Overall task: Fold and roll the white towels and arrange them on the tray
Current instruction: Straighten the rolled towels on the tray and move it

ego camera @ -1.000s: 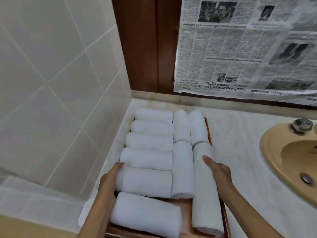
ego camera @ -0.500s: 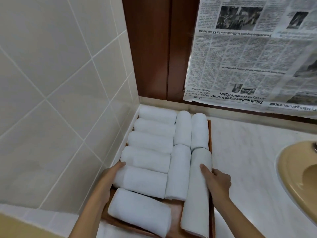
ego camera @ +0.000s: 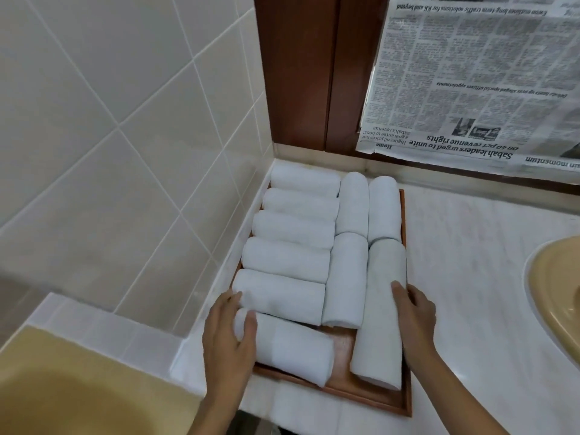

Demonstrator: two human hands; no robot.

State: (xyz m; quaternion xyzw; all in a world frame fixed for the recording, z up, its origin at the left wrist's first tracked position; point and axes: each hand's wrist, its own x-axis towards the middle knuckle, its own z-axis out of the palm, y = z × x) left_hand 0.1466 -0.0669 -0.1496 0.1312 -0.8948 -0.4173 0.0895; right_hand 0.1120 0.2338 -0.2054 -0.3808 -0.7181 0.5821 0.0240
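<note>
Wooden tray full of rolled towels

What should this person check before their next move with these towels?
1. Grip of left hand on nearest roll: ok, thumb lies over its left end.
2. Contact of right hand with long right roll: ok, thumb on it.
3. Nearest roll parallel to its neighbours: not ok, it lies tilted.
4. All rolls inside the tray: ok.
5. Right hand also gripping the tray rim: cannot tell.
</note>
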